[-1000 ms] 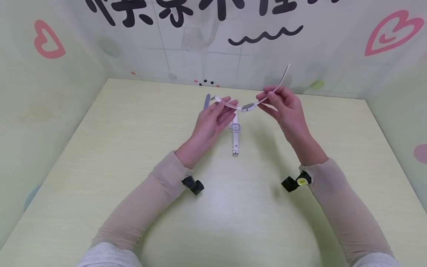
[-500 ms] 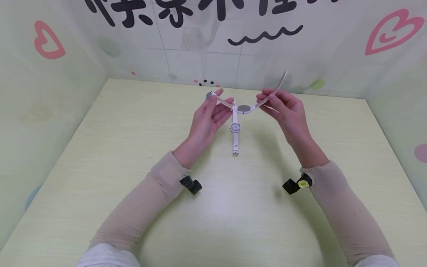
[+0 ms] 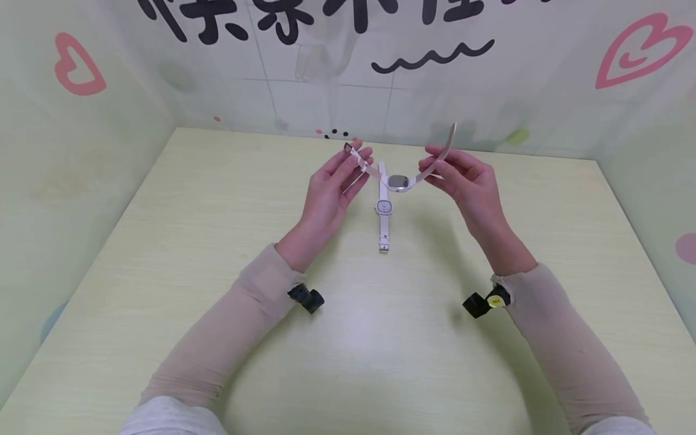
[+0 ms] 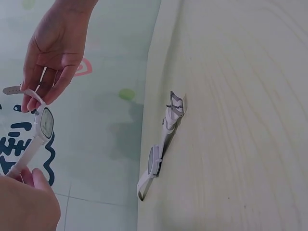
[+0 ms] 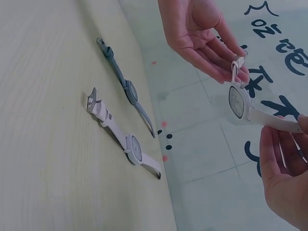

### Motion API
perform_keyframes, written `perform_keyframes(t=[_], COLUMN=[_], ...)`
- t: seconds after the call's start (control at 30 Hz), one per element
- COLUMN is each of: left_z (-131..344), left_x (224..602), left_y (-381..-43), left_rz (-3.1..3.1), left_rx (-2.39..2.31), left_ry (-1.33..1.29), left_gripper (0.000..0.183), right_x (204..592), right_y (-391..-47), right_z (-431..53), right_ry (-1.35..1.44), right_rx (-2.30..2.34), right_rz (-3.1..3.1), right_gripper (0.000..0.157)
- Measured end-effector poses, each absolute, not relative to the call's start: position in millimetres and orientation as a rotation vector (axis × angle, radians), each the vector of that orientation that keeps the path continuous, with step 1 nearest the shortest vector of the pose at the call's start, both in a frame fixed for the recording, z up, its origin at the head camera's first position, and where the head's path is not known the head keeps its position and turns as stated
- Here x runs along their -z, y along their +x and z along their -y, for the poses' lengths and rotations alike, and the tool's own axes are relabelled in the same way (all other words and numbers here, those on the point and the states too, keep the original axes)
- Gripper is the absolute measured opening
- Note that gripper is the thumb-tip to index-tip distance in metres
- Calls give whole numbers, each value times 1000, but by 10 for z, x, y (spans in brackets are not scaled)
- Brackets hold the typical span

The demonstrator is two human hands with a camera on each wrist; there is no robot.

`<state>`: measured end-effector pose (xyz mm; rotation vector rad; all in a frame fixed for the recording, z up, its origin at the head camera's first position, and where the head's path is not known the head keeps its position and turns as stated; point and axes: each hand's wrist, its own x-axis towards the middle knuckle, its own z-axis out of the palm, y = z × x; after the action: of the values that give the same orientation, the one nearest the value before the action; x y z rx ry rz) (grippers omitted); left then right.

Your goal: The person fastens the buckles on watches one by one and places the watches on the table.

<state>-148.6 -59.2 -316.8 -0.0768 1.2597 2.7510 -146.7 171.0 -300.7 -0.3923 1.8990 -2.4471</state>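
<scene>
A white wristwatch [image 3: 399, 183] is held up above the far part of the table, its strap sagging between both hands and its grey case back facing the head camera. My left hand [image 3: 328, 187] pinches the buckle end of the strap. My right hand [image 3: 469, 188] pinches the other half, whose free tip points upward. In the left wrist view the held watch's dial [image 4: 46, 122] shows. Below lies a second white wristwatch [image 3: 383, 207], stretched out face up. A blue-grey wristwatch [image 5: 130, 91] lies beside it in the right wrist view; my left hand hides it in the head view.
The pale wooden table [image 3: 359, 338] ends at a back wall [image 3: 217, 96] with dark lettering and drawings. Patterned side walls [image 3: 49, 181] flank it left and right. A small black camera sits on each wrist.
My left hand has shifted slightly left and away, and the held watch has turned so its case back shows more. The strap tip by my right hand has dropped. The blue-grey watch has become hidden.
</scene>
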Motion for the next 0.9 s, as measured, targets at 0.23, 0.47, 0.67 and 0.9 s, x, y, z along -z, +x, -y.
perform_keyframes(t=[0.23, 0.47, 0.67, 0.9], left_z=[627, 650, 657, 666], left_x=[3162, 3150, 3140, 3132], left_y=[-1480, -1466, -1456, -1449], left_rz=[-1251, -1238, -1241, -1255], left_rx=[-2758, -2761, -2758, -2760], left_ry=[-81, -59, -50, -41], left_gripper=[34, 34, 36, 38], right_x=[3013, 3014, 3008, 3024], right_y=[-1455, -1441, -1409, -1401], right_z=[-1711, -1716, -1719, -1729], right_ry=[-442, -462, -478, -506], right_rx=[2347, 2290, 2234, 2198], right_rz=[-2009, -2063, -2134, -2177], right_gripper=[26, 27, 26, 25])
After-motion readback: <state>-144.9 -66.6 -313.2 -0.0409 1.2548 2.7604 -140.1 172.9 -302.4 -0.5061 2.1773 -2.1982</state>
